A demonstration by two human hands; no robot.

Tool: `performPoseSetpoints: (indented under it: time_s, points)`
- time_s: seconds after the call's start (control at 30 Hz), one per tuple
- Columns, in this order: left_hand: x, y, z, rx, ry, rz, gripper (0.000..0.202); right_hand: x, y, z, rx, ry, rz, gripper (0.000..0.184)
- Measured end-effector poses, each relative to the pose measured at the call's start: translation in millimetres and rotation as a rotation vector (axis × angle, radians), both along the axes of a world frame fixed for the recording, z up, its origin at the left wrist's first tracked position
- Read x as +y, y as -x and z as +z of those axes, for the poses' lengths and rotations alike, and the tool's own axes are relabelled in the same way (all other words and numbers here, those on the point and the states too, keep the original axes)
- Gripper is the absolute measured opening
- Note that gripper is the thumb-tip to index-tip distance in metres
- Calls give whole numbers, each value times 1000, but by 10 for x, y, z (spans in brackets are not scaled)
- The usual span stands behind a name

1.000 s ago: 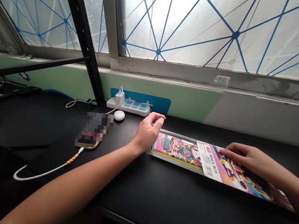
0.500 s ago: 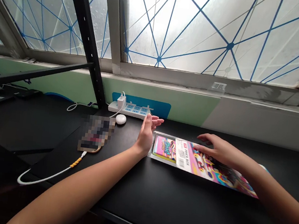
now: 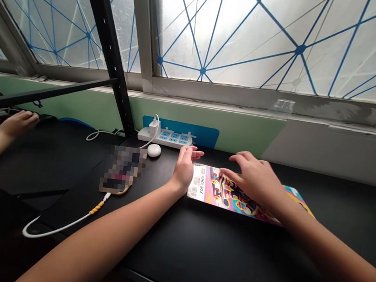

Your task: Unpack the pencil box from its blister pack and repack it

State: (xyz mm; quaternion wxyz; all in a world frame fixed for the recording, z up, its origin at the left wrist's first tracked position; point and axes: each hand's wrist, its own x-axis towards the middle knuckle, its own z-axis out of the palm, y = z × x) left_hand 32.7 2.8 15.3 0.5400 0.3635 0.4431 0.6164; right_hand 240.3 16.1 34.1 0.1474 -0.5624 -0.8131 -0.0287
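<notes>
A brightly printed card (image 3: 208,184) marked "PENCIL BOX" lies flat on the black table, its white label end to the left. My left hand (image 3: 185,166) stands on edge at that end, palm turned to the right, fingers stretched out and touching or very near the card's edge. My right hand (image 3: 250,174) is over the middle of the card, its fingers apart and curved. The thumb seems to touch the print. The clear plastic pack and the pink item in it are hidden beneath the card.
A white power strip (image 3: 166,137) with a charger (image 3: 154,127) stands by the wall. Near it are a round white case (image 3: 154,150) and a blurred-out phone (image 3: 123,169) on a white cable (image 3: 56,233). At the left are a metal shelf post (image 3: 110,49) and another person's hand (image 3: 18,127).
My right hand and the printed card have moved left, so the card now covers the pink item and clear pack. My left hand has stayed at the left end.
</notes>
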Motion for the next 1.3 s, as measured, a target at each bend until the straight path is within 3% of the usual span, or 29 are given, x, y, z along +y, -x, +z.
performPoseSetpoints:
  time_s: [0.03, 0.1, 0.17, 0.23, 0.3, 0.43, 0.63, 0.73, 0.87, 0.97, 1.07, 1.2, 1.3]
  points:
    - [-5, 0, -8, -2, 47, -14, 14, -47, -194, -25, 12, -8, -27, 54]
    - [-22, -10, -15, -9, 129, -52, 27, -137, -612, -81, 101, -6, -93, 54]
    - [-44, -31, -6, -21, 171, -81, 36, -203, -990, -122, 247, 98, -181, 53]
    - [-62, -56, 14, -37, 181, -99, 39, -229, -1251, -135, 321, 171, -258, 52]
    - [-71, -74, 31, -51, 186, -113, 37, -218, -1373, -132, 324, 223, -250, 50]
    - [-56, -74, 27, -72, 198, -125, 35, -171, -1363, -143, 308, 298, -137, 48]
    - [-28, -74, -6, -53, 209, -117, 22, -201, -1316, -171, 337, 358, -153, 52]
    - [-32, -82, 27, -17, 194, -139, 12, -264, -1263, -139, 365, 254, -161, 54]
    - [-40, -54, 99, 19, 151, -194, 49, -411, -1164, -55, 357, -95, -187, 49]
    - [-39, -9, 133, 56, -72, -182, 62, -504, -1123, -28, 263, -355, -89, 42]
    - [-43, 42, 159, 99, -291, -76, 69, -560, -1098, -50, 202, -423, 26, 36]
    - [-68, 114, 237, 87, -409, 98, 71, -664, -1024, -71, 223, -467, 15, 30]
    - [-86, 165, 317, 57, -479, 127, 71, -766, -944, -53, 203, -499, 1, 29]
